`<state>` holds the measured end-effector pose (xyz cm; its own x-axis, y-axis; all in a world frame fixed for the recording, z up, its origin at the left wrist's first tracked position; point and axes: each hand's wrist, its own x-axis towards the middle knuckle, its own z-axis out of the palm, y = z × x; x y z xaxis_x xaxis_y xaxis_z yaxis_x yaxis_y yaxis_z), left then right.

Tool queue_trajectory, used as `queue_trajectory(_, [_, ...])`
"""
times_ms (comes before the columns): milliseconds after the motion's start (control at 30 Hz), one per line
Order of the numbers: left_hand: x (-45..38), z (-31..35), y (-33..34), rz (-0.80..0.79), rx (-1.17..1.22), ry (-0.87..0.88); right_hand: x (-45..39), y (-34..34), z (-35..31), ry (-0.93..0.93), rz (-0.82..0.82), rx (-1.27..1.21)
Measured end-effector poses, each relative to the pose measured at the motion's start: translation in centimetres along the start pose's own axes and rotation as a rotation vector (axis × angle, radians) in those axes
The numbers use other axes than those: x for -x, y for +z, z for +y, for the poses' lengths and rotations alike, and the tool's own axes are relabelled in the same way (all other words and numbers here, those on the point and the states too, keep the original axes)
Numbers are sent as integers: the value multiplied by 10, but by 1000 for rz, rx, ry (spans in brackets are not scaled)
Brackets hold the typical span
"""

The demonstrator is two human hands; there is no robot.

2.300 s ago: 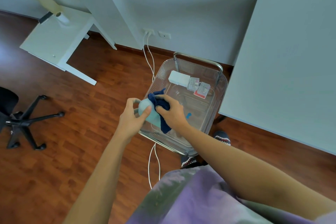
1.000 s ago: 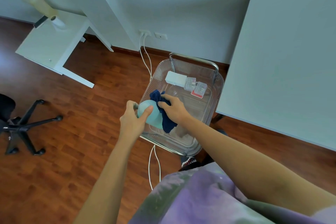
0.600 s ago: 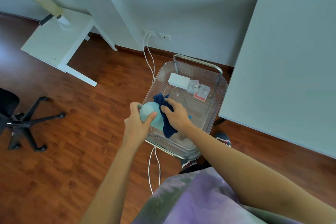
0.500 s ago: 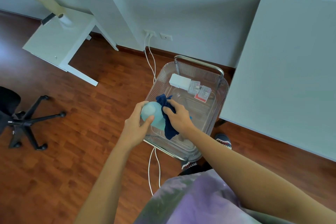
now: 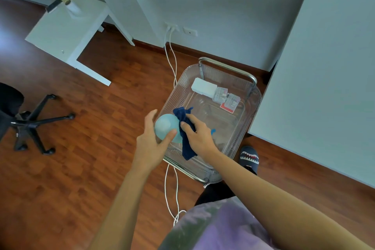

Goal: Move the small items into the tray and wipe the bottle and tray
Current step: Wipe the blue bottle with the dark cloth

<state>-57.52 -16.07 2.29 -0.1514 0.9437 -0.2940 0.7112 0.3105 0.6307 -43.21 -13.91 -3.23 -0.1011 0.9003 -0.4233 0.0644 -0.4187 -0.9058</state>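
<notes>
The pale teal rounded plastic bottle (image 5: 166,127) is held above the near left corner of the clear ribbed plastic tray (image 5: 250,115). The left hand (image 5: 151,144) grips it, thumb and fingers curled round its end. The right hand (image 5: 199,138) presses a dark blue cloth (image 5: 185,128) against the bottle's side, fingers curled over the fabric. A white rectangular box (image 5: 204,89) and small clear plastic cases (image 5: 226,98) lie at the tray's far end.
</notes>
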Motion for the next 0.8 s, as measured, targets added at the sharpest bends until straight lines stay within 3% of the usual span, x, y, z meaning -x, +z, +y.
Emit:
queue_trajectory(67, [2,8,8,137,29,-111,1,2,2,2,-6,-7])
queue_trajectory(133, [4,15,16,185,-11,-91,1,1,4,3,-1,-15])
queue_trajectory(267, [4,17,14,131,-82,30,-1,-2,5,21,-20,-19])
queue_trajectory(400, [5,10,11,89,-44,42,2,-2,10,98,-44,-50])
queue_trajectory(567, [3,17,31,211,11,-114,6,13,14,171,-16,-228])
queue_trajectory(700, [6,11,39,275,-35,-82,-9,26,19,80,0,-284])
queue_trajectory(800, [5,6,40,306,-56,-57,-35,34,30,120,-15,-230])
